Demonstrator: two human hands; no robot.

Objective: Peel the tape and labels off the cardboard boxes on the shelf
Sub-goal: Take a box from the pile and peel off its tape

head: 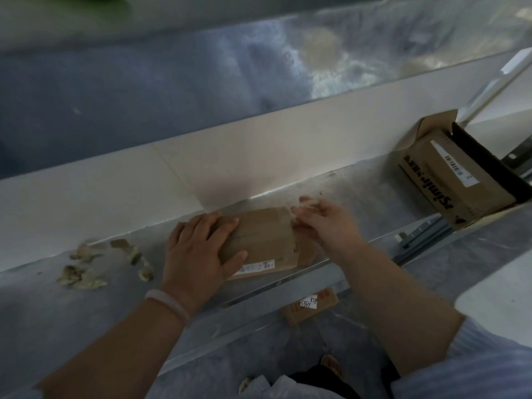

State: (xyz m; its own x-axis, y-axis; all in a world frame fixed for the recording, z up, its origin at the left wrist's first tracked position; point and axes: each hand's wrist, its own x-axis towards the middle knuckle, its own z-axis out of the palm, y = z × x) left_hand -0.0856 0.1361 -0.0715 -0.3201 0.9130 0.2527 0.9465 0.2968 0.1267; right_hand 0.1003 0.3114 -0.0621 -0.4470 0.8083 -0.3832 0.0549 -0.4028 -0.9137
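I read handwritten "8391" on the white slip [309, 302] on the floor box [296, 313]. The large box's [483, 194] barcode label [454, 164] is illegible to me.

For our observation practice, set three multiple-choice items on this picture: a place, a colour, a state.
1. Where do the peeled scraps lie? A left of the small box; B on it; C in a bin.
2. The label on the large box is: A red; B white; C green.
3. The left hand: A lies flat on the small box; B hangs free; C holds scissors.
Key: 1 A, they lie on the shelf past the left hand. 2 B, it shows white. 3 A, its fingers are straight on the cardboard; the right hand pinches tape.
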